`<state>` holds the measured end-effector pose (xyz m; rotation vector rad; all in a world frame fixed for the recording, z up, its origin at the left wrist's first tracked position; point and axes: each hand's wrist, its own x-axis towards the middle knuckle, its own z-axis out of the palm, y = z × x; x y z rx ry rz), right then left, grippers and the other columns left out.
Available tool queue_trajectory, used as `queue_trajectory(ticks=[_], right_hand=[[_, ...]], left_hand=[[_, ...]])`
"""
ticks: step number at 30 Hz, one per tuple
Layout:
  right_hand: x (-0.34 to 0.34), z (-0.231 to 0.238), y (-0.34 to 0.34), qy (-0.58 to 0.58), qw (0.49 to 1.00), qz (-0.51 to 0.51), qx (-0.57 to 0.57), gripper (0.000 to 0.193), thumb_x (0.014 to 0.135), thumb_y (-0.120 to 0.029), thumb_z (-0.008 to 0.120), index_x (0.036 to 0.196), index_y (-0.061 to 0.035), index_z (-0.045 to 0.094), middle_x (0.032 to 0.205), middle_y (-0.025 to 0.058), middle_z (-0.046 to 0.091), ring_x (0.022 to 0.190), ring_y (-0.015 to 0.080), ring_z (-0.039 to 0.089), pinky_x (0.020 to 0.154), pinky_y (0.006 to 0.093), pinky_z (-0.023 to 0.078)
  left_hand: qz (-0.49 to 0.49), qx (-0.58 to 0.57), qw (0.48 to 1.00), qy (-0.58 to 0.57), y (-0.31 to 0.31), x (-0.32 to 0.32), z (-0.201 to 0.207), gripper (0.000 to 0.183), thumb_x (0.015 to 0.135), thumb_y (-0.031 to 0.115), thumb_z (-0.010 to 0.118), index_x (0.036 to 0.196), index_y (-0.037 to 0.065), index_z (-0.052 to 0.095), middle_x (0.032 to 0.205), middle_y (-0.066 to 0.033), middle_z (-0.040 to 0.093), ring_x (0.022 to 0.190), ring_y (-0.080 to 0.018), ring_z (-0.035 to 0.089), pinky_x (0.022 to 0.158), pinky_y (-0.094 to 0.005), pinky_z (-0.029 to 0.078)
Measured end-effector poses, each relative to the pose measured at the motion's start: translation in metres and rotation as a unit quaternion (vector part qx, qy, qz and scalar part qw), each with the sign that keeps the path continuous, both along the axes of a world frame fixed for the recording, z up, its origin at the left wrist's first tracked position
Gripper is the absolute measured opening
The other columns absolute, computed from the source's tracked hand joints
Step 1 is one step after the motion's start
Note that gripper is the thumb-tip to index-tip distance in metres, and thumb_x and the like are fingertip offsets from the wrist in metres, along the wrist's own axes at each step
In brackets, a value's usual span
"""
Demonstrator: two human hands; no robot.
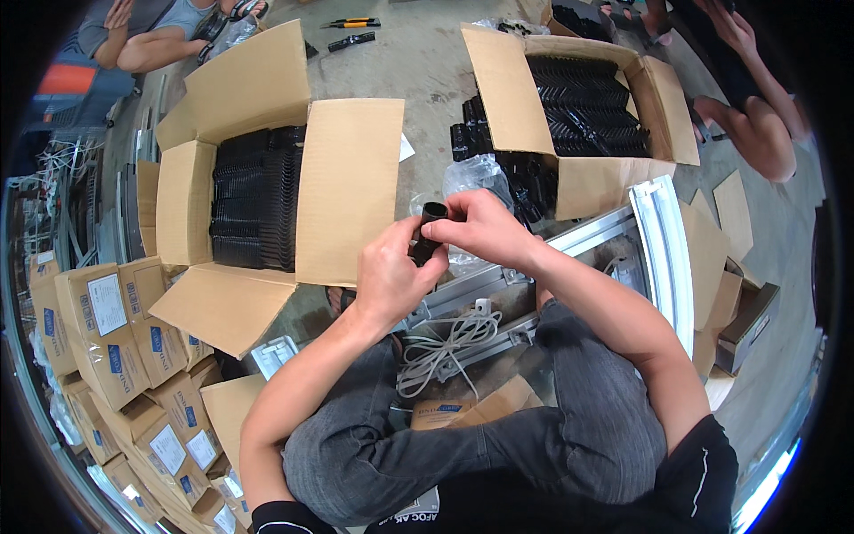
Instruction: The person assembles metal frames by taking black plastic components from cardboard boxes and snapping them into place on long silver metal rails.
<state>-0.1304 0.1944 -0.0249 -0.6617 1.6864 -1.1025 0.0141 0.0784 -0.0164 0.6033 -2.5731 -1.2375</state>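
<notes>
Both my hands grip a short black tubular part point(433, 212), its round open end tilted up. My left hand point(388, 274) wraps it from the left and below. From the right, my right hand point(487, 228) pinches it near the top with the thumb across it; the fingers hide much of its lower body. To the left stands an open carton point(349, 182) packed with rows of black parts point(256, 200). Just beyond my right hand lies a crumpled clear plastic bag point(476, 173), beside loose black parts point(525, 182).
Another open carton point(509, 89) with black parts stands ahead right. Silvery metal rails point(667, 267) and a coiled grey cable point(449, 347) lie near my legs. Small cartons point(107, 311) are stacked at left. Two people point(169, 31) sit at the far corners; black-and-orange tools point(354, 22) lie between.
</notes>
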Motion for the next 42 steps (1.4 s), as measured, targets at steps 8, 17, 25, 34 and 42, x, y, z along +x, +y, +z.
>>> queue_trajectory(ticks=[8, 17, 25, 34, 42], right_hand=[[-0.01, -0.007, 0.007, -0.155, 0.982, -0.063, -0.091, 0.028, 0.091, -0.026, 0.068, 0.082, 0.0004, 0.071, 0.067, -0.0024, 0.058, 0.062, 0.0048, 0.047, 0.054, 0.0257, 0.037], [-0.015, -0.012, 0.002, -0.235, 0.965, -0.071, -0.097, 0.026, 0.097, -0.03, 0.064, 0.091, -0.005, 0.071, 0.065, -0.0078, 0.053, 0.055, 0.0005, 0.041, 0.049, 0.0203, 0.028], [-0.035, -0.003, -0.01, -0.259, 0.953, -0.09, -0.126, 0.048, 0.104, -0.046, 0.05, 0.086, -0.0042, 0.066, 0.063, -0.005, 0.049, 0.051, 0.004, 0.036, 0.045, 0.0223, 0.025], [-0.029, -0.157, -0.029, 0.16, 0.949, 0.245, 0.116, 0.024, 0.093, -0.021, 0.056, 0.094, -0.0011, 0.069, 0.091, 0.0149, 0.071, 0.085, 0.0258, 0.07, 0.073, 0.0387, 0.054], [-0.001, -0.192, -0.048, 0.389, 0.821, 0.391, 0.148, 0.026, 0.082, -0.014, 0.062, 0.105, -0.0114, 0.074, 0.107, 0.0148, 0.073, 0.101, 0.0334, 0.071, 0.083, 0.043, 0.057]], left_hand=[[-0.019, 0.208, 0.974, -0.083, -0.011, -0.007, 0.017, 0.046, 0.088, 0.016, 0.078, 0.123, -0.004, 0.056, 0.101, -0.0092, 0.069, 0.088, -0.0125, 0.067, 0.076, -0.0282, 0.055], [-0.016, 0.492, 0.863, -0.109, -0.024, -0.002, 0.009, 0.034, 0.095, 0.02, 0.067, 0.123, 0.002, 0.057, 0.098, -0.0077, 0.07, 0.082, -0.0117, 0.064, 0.078, -0.0264, 0.053], [0.032, 0.554, 0.83, -0.058, -0.03, -0.003, 0.038, 0.032, 0.098, 0.019, 0.058, 0.123, 0.0, 0.052, 0.094, -0.0073, 0.061, 0.065, -0.0131, 0.06, 0.055, -0.032, 0.055], [0.006, 0.57, 0.822, 0.001, -0.042, -0.004, 0.045, 0.04, 0.101, 0.022, 0.048, 0.131, -0.004, 0.046, 0.095, -0.0116, 0.059, 0.059, -0.0161, 0.06, 0.047, -0.0307, 0.055], [0.047, 0.547, 0.835, -0.032, -0.053, 0.009, 0.015, 0.042, 0.103, 0.023, 0.047, 0.135, -0.003, 0.045, 0.096, -0.0132, 0.064, 0.055, -0.0184, 0.062, 0.047, -0.0319, 0.054]])
